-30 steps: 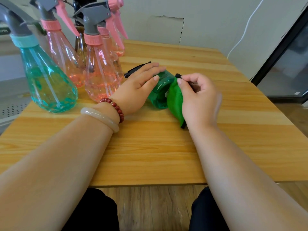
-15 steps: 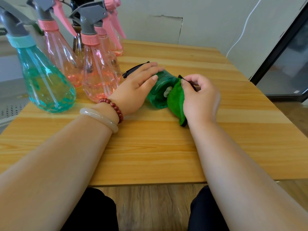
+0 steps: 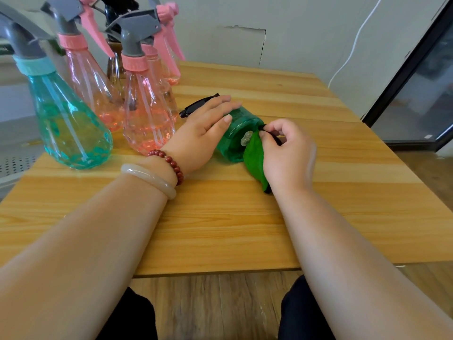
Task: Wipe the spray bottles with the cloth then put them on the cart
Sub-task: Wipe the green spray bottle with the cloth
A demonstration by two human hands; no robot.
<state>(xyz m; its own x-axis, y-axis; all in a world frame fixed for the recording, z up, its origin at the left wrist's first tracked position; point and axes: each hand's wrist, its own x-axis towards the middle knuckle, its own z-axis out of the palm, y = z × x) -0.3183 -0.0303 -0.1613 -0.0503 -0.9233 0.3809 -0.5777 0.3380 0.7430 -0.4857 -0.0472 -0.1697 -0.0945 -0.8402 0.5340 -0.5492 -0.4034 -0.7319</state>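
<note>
Pressing green bottle (image 3: pixel 235 143), flat-fingered left grip (image 3: pixel 196 141); right grip (image 3: pixel 289 155) pinching cloth (image 3: pixel 255 158).

I see a translucent green plastic spray bottle (image 3: pixel 235 133) with a black trigger head (image 3: pixel 198 105), and a bright green cloth (image 3: pixel 255 158) edged in black. A translucent teal teardrop bottle (image 3: pixel 71 123) has a pale teal collar and a grey head. The translucent pink teardrop bottles (image 3: pixel 147 119) have pink collars, grey heads and pink triggers. The wooden table (image 3: pixel 220 229) is honey-yellow with streaky grain bands. On one wrist I make out a dark red bead bracelet (image 3: pixel 171 163) and a milky white bangle (image 3: pixel 149 179).
</note>
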